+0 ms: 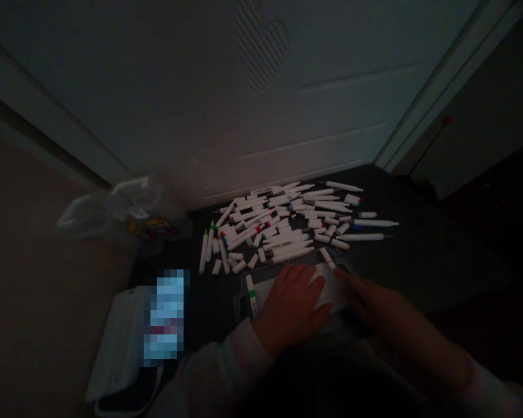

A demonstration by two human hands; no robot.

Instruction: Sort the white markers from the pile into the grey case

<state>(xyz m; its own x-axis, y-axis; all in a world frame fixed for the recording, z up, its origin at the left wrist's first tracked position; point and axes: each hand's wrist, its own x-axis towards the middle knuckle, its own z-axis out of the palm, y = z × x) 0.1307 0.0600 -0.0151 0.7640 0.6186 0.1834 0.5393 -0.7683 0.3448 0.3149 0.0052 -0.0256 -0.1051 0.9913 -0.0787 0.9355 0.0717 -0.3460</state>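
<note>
Left hand point(290, 305) palm-down over clear plastic case point(264, 288), fingers loosely spread, released. Right hand point(375, 302) angled in from lower right, fingertips at red-banded marker point(328, 259) by case's right edge; grip unclear. Green-banded marker point(251, 295) along left edge. Loose markers point(290, 251) crowd far edge; dark tabletop point(436, 255) stretches rightward.

The only view comes from the person's head, looking forward and down across a dark, flat table point(427, 261) from close range. The bare left hand point(287, 307) and bare right hand point(379, 302) come in from the lower edge, nearer the lens than the heap of slim white markers point(294, 249) at mid-height. An upright white panel with embossed striped hearts point(157, 93) fills much of the upper background.
</note>
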